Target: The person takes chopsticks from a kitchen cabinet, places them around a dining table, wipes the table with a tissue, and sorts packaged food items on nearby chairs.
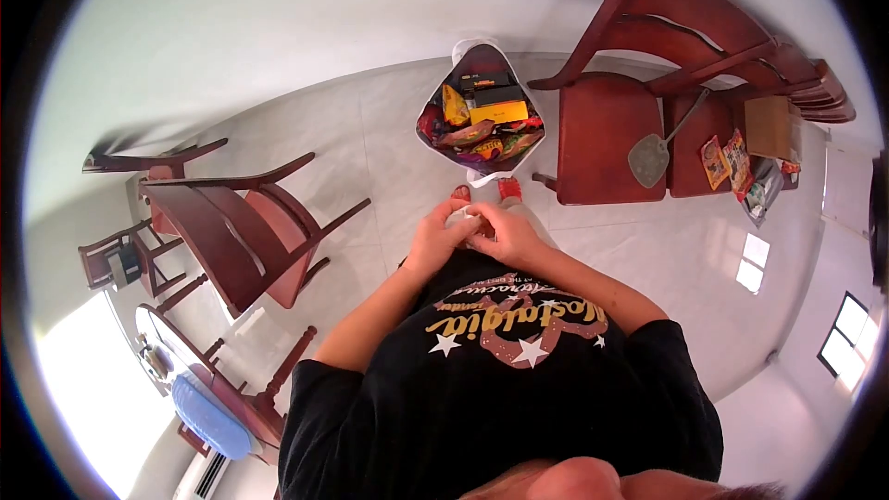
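Observation:
Both my hands meet in front of my waist, just above the hem of my black T-shirt. The fingers of my left hand (pixel 439 235) are bent in and pressed together. Against them, my right hand (pixel 506 233) is closed in the same way. A small whitish bit shows between the fingertips, too small to name. Beyond my feet stands an open white bag (pixel 538 143), filled with colourful snack packets (pixel 467 134) and black and yellow boxes (pixel 500 111). Neither hand touches the bag.
Dark red wooden chairs (pixel 607 134) stand right of the bag. On them lie a grey flat-headed, long-handled tool (pixel 648 160), snack packets (pixel 738 165) and a cardboard box (pixel 769 128). More chairs (pixel 218 231) and a table with a blue object (pixel 208 417) are at left.

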Demonstrator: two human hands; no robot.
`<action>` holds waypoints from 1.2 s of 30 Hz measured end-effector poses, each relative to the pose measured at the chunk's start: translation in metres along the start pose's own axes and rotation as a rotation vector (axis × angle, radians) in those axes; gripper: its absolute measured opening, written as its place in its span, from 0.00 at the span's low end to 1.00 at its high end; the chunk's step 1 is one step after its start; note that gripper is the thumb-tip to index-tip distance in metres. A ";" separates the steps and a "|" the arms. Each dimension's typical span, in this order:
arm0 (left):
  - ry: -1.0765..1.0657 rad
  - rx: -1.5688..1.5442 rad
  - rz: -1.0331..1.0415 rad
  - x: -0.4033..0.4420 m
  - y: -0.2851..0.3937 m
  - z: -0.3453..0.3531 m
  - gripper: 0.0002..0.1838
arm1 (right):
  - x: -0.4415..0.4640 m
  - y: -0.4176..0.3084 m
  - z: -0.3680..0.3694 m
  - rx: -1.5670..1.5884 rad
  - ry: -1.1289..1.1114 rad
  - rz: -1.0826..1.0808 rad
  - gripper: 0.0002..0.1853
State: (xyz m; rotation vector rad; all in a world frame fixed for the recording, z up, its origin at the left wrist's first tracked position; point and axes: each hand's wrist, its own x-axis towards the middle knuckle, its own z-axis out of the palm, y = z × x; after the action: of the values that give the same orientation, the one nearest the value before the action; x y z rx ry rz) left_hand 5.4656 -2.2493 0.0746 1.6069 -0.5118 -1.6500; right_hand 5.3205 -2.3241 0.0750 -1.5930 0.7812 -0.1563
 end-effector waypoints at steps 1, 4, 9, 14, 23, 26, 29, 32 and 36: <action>0.008 0.075 0.038 0.000 0.001 0.000 0.15 | 0.001 0.001 0.001 -0.020 0.006 0.010 0.17; 0.018 -0.017 0.075 0.002 -0.006 -0.003 0.14 | 0.002 -0.001 -0.001 -0.023 0.003 0.073 0.15; 0.002 -0.205 -0.018 0.003 -0.023 -0.012 0.12 | 0.003 0.017 0.008 -0.030 0.023 0.055 0.13; 0.031 -0.240 -0.041 0.001 -0.024 -0.016 0.11 | 0.006 0.022 0.010 0.027 0.020 0.049 0.11; 0.030 -0.214 0.004 -0.001 -0.023 -0.025 0.12 | 0.011 0.017 0.016 0.012 0.010 0.098 0.10; 0.009 -0.206 -0.028 -0.003 -0.016 -0.027 0.13 | 0.013 0.017 0.019 0.008 0.021 0.092 0.10; -0.020 -0.243 -0.051 0.000 -0.020 -0.028 0.15 | 0.015 0.014 0.020 0.072 0.013 0.125 0.10; -0.047 -0.255 -0.052 0.008 -0.032 -0.030 0.16 | 0.016 0.014 0.023 0.065 -0.033 0.166 0.09; 0.006 -0.299 -0.080 0.021 -0.048 -0.029 0.15 | 0.024 0.033 0.034 0.447 -0.122 0.317 0.12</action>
State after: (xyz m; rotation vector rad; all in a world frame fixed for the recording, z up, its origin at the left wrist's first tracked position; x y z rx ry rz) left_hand 5.4836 -2.2286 0.0216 1.4259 -0.1878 -1.6893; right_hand 5.3434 -2.3084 0.0301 -1.0340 0.8263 -0.0011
